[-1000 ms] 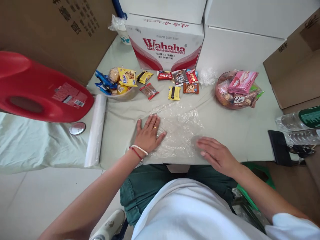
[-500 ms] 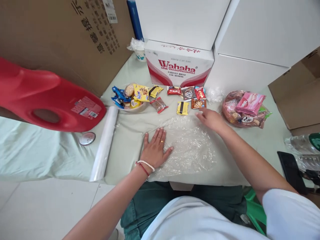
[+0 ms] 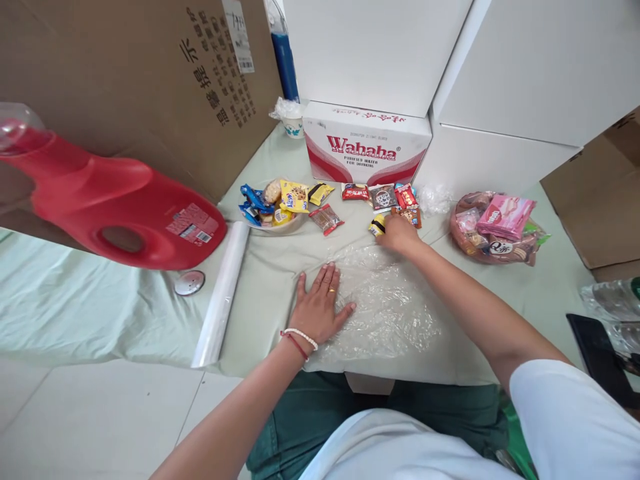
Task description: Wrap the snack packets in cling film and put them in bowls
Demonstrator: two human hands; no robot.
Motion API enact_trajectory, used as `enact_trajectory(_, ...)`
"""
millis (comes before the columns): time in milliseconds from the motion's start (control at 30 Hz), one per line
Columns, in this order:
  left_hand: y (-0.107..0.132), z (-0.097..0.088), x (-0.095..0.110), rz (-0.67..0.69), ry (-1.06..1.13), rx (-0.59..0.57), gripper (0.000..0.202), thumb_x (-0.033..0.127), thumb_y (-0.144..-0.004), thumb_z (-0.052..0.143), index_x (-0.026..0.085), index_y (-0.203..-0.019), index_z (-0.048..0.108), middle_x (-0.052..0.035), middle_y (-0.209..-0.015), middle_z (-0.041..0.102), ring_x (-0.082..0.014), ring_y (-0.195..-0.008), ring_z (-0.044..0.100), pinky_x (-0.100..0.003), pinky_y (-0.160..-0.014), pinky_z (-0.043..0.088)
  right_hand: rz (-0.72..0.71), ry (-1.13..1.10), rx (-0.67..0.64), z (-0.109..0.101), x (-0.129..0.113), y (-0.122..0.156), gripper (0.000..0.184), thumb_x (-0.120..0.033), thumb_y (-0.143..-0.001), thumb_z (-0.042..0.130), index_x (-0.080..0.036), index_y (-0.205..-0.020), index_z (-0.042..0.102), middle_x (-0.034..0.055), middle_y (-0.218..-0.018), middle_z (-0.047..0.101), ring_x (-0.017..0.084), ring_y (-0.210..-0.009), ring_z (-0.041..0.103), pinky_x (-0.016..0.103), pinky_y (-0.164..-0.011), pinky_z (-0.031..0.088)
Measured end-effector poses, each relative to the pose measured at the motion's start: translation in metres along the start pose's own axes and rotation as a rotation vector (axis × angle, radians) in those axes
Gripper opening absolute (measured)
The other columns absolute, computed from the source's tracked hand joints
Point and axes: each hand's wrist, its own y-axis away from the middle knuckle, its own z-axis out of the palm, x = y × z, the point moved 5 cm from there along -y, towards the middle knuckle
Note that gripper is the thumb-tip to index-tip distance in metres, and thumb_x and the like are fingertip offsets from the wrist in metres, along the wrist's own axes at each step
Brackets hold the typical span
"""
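My left hand (image 3: 319, 305) lies flat with fingers spread, pressing the left part of a crinkled sheet of clear plastic film (image 3: 395, 307) onto the cloth. Beyond the film, the fingers of my right hand (image 3: 400, 235) close on the right side of a small yellow snack packet (image 3: 376, 225) with a dark band. Its fingertips are partly hidden. Just behind that hand lie a brown cookie packet (image 3: 413, 217), a red packet (image 3: 406, 196), a dark round-biscuit packet (image 3: 383, 198) and a red-and-white packet (image 3: 355, 192). A clear red-ended packet (image 3: 327, 219) rests farther left.
A bowl of snacks (image 3: 275, 227) stands at back left, a basket of snacks (image 3: 470, 250) at right. A film roll (image 3: 221, 293), a round disc (image 3: 189, 283) and a large red jug (image 3: 125, 207) are on the left. A Wahaha carton (image 3: 367, 147) stands behind; a phone (image 3: 597, 353) lies right.
My right hand has moved left from beside the brown packet to the yellow packet, which is now tilted in its fingers. My left hand stays flat on the film. The view has shifted slightly.
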Motion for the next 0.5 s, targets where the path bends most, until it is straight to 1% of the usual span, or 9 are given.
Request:
enact_trajectory(67, 0.001, 0.0, -0.001, 0.005, 0.014, 0.016, 0.082, 0.065, -0.102, 0.033, 0.013, -0.165, 0.029, -0.0152, -0.172, 0.026, -0.0326, -0.16, 0.027, -0.064, -0.13, 0.006, -0.079, -0.008, 0.039, -0.011, -0.002, -0.005, 0.047, -0.034, -0.086, 0.069, -0.014, -0.128, 0.064, 0.0209, -0.132, 0.065, 0.035, -0.12, 0.061, 0.041, -0.096, 0.05)
enact_trajectory(133, 0.002, 0.0, -0.002, 0.009, 0.029, 0.031, 0.082, 0.066, -0.102, 0.033, 0.014, -0.165, 0.03, -0.0146, -0.172, 0.027, -0.0321, -0.16, 0.027, -0.063, -0.13, 0.007, -0.21, -0.011, 0.122, -0.027, -0.016, -0.02, 0.053, -0.034, -0.086, 0.068, -0.014, -0.134, 0.061, 0.0196, -0.133, 0.063, 0.035, -0.121, 0.059, 0.043, -0.1, 0.048)
enact_trajectory(167, 0.002, 0.0, -0.002, 0.01, 0.035, 0.036, 0.082, 0.066, -0.102, 0.033, 0.014, -0.165, 0.03, -0.0143, -0.172, 0.027, -0.0319, -0.16, 0.027, -0.063, -0.13, 0.006, -0.287, -0.003, 0.162, -0.035, -0.028, -0.03, 0.056, -0.033, -0.086, 0.068, -0.013, -0.137, 0.059, 0.0196, -0.133, 0.062, 0.036, -0.122, 0.057, 0.044, -0.101, 0.047)
enact_trajectory(233, 0.002, 0.001, -0.002, 0.008, 0.043, 0.041, 0.082, 0.066, -0.102, 0.033, 0.013, -0.165, 0.03, -0.0141, -0.172, 0.028, -0.0316, -0.16, 0.027, -0.062, -0.131, 0.006, -0.437, 0.031, 0.217, -0.048, -0.059, -0.057, 0.058, -0.028, -0.086, 0.066, -0.012, -0.14, 0.056, 0.0204, -0.135, 0.059, 0.037, -0.125, 0.053, 0.047, -0.103, 0.046)
enact_trajectory(300, 0.002, 0.001, -0.003, 0.003, 0.048, 0.04, 0.082, 0.065, -0.102, 0.034, 0.013, -0.165, 0.029, -0.0136, -0.172, 0.028, -0.0312, -0.16, 0.026, -0.062, -0.131, 0.006, -0.582, 0.075, 0.231, -0.053, -0.096, -0.089, 0.058, -0.024, -0.085, 0.065, -0.011, -0.141, 0.055, 0.0211, -0.138, 0.057, 0.039, -0.128, 0.05, 0.05, -0.104, 0.045)
enact_trajectory(367, 0.002, 0.001, -0.003, 0.002, 0.055, 0.036, 0.082, 0.065, -0.102, 0.033, 0.013, -0.165, 0.028, -0.0128, -0.172, 0.027, -0.0302, -0.161, 0.024, -0.061, -0.131, 0.005, -0.741, 0.132, 0.184, -0.048, -0.134, -0.118, 0.059, -0.02, -0.085, 0.063, -0.012, -0.143, 0.055, 0.0201, -0.143, 0.055, 0.039, -0.13, 0.047, 0.05, -0.104, 0.043)
enact_trajectory(400, 0.002, 0.0, -0.003, 0.001, 0.058, 0.032, 0.082, 0.065, -0.102, 0.032, 0.013, -0.165, 0.028, -0.0124, -0.172, 0.027, -0.0295, -0.161, 0.024, -0.061, -0.131, 0.004, -0.81, 0.171, 0.13, -0.041, -0.151, -0.13, 0.06, -0.018, -0.084, 0.063, -0.013, -0.144, 0.055, 0.0192, -0.145, 0.055, 0.039, -0.131, 0.046, 0.05, -0.103, 0.043)
enact_trajectory(433, 0.002, 0.0, -0.003, 0.0, 0.061, 0.028, 0.082, 0.066, -0.102, 0.032, 0.013, -0.165, 0.028, -0.012, -0.172, 0.026, -0.0288, -0.161, 0.023, -0.061, -0.132, 0.003, -0.859, 0.217, 0.061, -0.033, -0.164, -0.14, 0.062, -0.016, -0.083, 0.063, -0.015, -0.145, 0.055, 0.0182, -0.146, 0.055, 0.038, -0.131, 0.046, 0.049, -0.102, 0.043)
enact_trajectory(500, 0.003, 0.0, -0.003, -0.003, 0.062, 0.019, 0.082, 0.066, -0.103, 0.03, 0.013, -0.166, 0.027, -0.0117, -0.173, 0.025, -0.0277, -0.162, 0.022, -0.06, -0.132, 0.002, -0.879, 0.313, -0.065, -0.016, -0.18, -0.153, 0.065, -0.016, -0.08, 0.064, -0.017, -0.145, 0.056, 0.017, -0.145, 0.057, 0.037, -0.128, 0.048, 0.048, -0.1, 0.043)
